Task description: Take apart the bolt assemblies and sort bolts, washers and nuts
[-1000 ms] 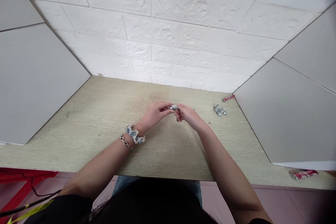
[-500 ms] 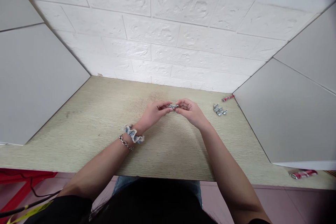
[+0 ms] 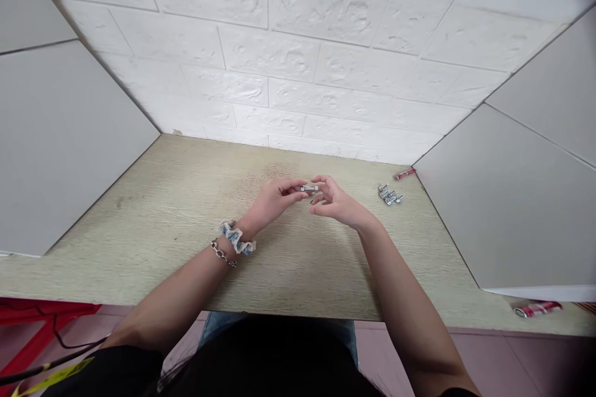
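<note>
A small silvery bolt (image 3: 310, 188) lies level above the tabletop, pinched between the thumb and fingers of my left hand (image 3: 279, 194). Its left end is partly covered by those fingers. My right hand (image 3: 336, 201) is at the bolt's right end, thumb and fingers spread apart around it; whether a fingertip touches the metal I cannot tell. Off to the right, a small cluster of silvery bolts (image 3: 390, 195) lies loose on the wooden tabletop (image 3: 298, 260).
Behind the bolts lies a red cylinder (image 3: 404, 173) with a metal end, close to the right grey panel (image 3: 526, 198). Another red cylinder (image 3: 537, 309) is near the front right edge. A grey panel (image 3: 69, 149) bounds the left, a white brick-patterned wall (image 3: 288, 56) the back.
My right hand's thumb and fingers have opened away from the bolt, exposing its right end. My left hand keeps its hold in the same place.
</note>
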{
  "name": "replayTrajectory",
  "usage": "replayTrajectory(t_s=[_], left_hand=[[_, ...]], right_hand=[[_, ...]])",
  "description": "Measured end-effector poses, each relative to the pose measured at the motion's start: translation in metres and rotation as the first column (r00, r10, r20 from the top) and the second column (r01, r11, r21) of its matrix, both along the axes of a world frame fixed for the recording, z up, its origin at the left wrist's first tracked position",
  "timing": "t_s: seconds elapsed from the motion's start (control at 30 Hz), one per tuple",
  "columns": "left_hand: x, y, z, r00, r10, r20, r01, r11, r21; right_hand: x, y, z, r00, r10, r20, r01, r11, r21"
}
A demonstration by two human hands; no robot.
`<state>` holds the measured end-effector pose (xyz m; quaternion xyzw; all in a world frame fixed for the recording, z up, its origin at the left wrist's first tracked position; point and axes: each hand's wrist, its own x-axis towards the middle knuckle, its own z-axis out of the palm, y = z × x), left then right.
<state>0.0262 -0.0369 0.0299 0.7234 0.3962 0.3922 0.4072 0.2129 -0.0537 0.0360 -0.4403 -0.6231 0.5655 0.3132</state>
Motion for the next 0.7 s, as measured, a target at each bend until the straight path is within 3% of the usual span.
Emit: replayTrajectory(t_s=[0.13, 0.37, 0.7], left_hand=[[0.000, 0.001, -0.001, 1.000, 0.010, -0.020, -0.009, 0.999, 0.037], [0.001, 0.001, -0.003, 0.995, 0.029, -0.091, -0.017, 0.990, 0.137], [0.000, 0.001, -0.002, 0.993, 0.004, -0.120, 0.017, 0.985, 0.170]], right_hand=[[0.003, 0.000, -0.002, 0.989, 0.123, 0.088, -0.115, 0.989, -0.088], [-0.009, 0.006, -0.017, 1.000, 0.002, 0.023, 0.003, 0.978, -0.208], [-0.016, 0.003, -0.014, 0.985, -0.112, -0.135, 0.091, 0.984, -0.153]])
